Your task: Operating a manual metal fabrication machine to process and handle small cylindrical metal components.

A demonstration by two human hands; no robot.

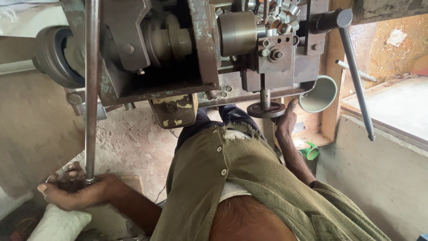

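1. A worn lathe (178, 49) fills the top of the view, with loose metal rings (281, 18) piled on its top, a long lever handle (356, 80) slanting down on the right, and a green funnel-like cup (318, 93) beside the right hand.
2. A white sack (58, 223) lies just below the left hand; the person's olive shirt (232, 178) covers the middle.
3. The floor (133, 138) is dusty bare earth; a concrete ledge (392, 111) runs along the right.
4. The left hand (76, 189) is cupped, grasping the lower end of a long steel rod (91, 89), which stands nearly upright, its long axis running up past the lathe.
5. The right hand (285, 122) touches the rim of a small handwheel (266, 109) under the lathe; I cannot tell whether it grips.
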